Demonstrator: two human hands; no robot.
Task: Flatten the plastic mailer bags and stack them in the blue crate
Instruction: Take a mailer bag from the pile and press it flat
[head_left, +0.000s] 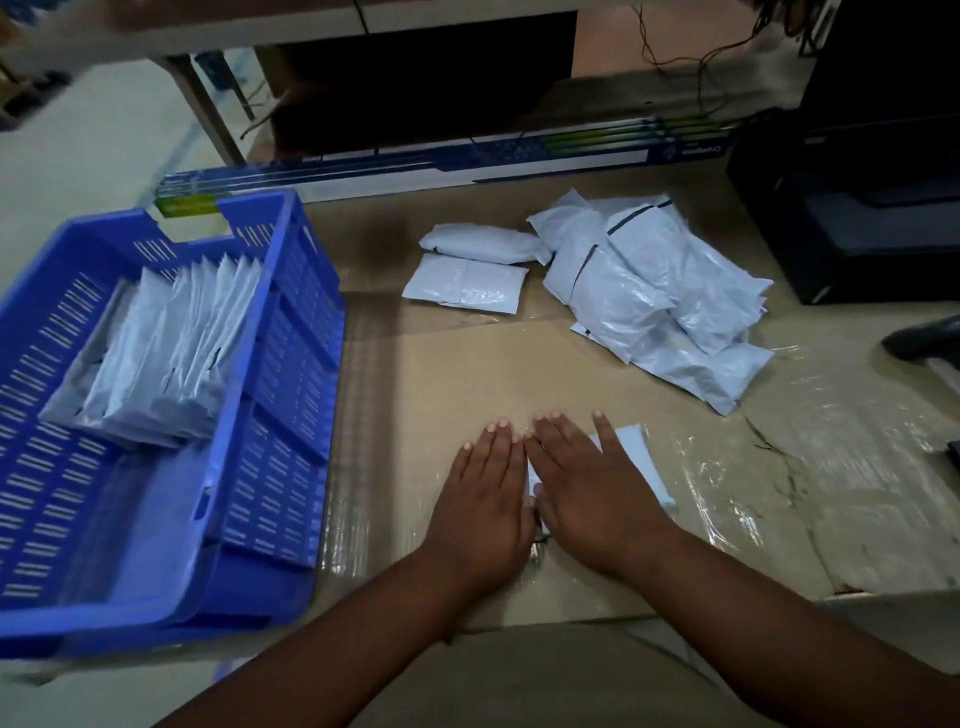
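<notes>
Standing left of the hands, the blue crate holds a leaning row of pale flattened mailers. Beyond the hands lies a crumpled pile of bags. Left hand and right hand press flat-fingered on one white mailer bag, mostly hidden beneath them.

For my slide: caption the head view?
Both hands press a mailer bag flat beside the blue crate.
</notes>
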